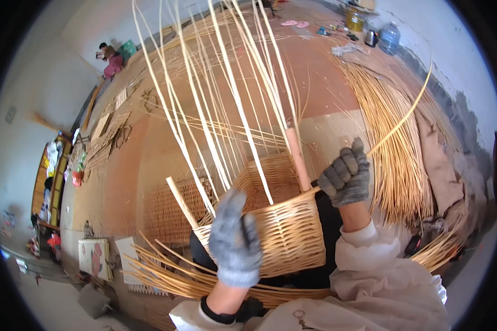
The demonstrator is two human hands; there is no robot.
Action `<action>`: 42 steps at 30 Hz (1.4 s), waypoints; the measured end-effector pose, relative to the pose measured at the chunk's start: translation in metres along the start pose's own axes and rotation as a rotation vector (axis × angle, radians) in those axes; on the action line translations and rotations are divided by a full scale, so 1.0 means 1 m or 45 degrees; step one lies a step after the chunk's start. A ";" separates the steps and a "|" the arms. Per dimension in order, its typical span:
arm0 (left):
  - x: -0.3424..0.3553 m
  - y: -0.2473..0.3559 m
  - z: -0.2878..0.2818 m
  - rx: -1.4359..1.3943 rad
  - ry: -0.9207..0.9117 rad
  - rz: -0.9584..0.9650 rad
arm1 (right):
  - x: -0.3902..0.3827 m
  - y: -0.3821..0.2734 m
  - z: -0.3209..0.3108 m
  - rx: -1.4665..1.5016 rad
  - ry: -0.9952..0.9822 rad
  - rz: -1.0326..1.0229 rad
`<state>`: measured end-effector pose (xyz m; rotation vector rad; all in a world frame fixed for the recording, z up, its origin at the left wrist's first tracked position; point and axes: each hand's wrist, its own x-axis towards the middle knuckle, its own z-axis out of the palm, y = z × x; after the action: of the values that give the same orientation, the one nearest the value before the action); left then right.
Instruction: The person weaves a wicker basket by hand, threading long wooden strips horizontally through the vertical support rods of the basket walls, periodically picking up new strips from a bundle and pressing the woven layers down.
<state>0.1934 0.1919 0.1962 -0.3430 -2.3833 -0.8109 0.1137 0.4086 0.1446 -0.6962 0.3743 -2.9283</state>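
Note:
A partly woven wicker basket (283, 237) sits in front of me, with tall pale stakes rising from it and two thicker posts at its corners. My left hand (234, 237), in a grey glove, lies against the near wall toward the left, fingers stretched upward and nothing visibly gripped. My right hand (345, 174), gloved too, is closed on a long cane (397, 124) that runs from the basket's rim beside the right post (298, 160) and arches up to the upper right. Part of the near wall is hidden behind my left hand.
Cane bundles lie on the right (397, 165) and below the basket (154, 265). A flat woven panel (165, 215) is at left. A person (114, 63) sits at the far wall. A water jug (390, 38), kettle (371, 38) and pink slippers (295, 23) stand or lie at back right.

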 end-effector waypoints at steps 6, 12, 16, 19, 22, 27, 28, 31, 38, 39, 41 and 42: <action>0.038 -0.025 0.050 -0.798 -1.031 -0.803 | -0.001 0.000 0.037 -0.156 0.909 -0.087; 0.019 -0.015 0.060 -0.590 -0.863 -0.722 | 0.019 -0.065 0.021 -0.647 1.188 -0.471; 0.015 -0.009 0.066 -0.451 -0.807 -0.750 | 0.096 -0.074 -0.005 -1.857 0.330 -0.387; 0.011 0.005 0.068 -0.313 -0.637 -0.712 | 0.131 -0.057 0.016 -2.163 0.047 -0.389; 0.026 0.001 0.066 -0.499 -0.808 -0.789 | 0.124 -0.059 0.018 -2.007 0.152 -0.050; 0.026 -0.006 0.048 -0.404 -1.139 -0.678 | -0.019 -0.079 -0.032 -0.691 1.062 0.017; 0.017 -0.007 0.048 -0.296 -1.069 -0.441 | -0.034 -0.079 -0.028 -0.559 1.150 -0.102; -0.006 0.025 0.031 -0.057 -0.158 0.194 | -0.029 -0.075 -0.027 -0.391 1.210 -0.312; -0.017 0.049 0.104 0.362 -0.179 0.208 | -0.019 -0.043 -0.029 -0.028 1.266 -0.346; -0.020 0.044 0.105 0.370 -0.165 0.200 | -0.017 -0.013 -0.013 0.031 1.113 -0.194; -0.029 0.038 0.107 0.367 -0.137 0.166 | -0.031 0.010 -0.006 0.102 0.872 -0.155; -0.031 0.039 0.110 0.313 -0.184 0.233 | -0.045 0.008 -0.011 0.101 0.811 -0.267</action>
<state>0.1839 0.2889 0.1257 -0.5240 -2.5049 -0.4167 0.1491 0.4110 0.1135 0.2462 0.2390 -3.2795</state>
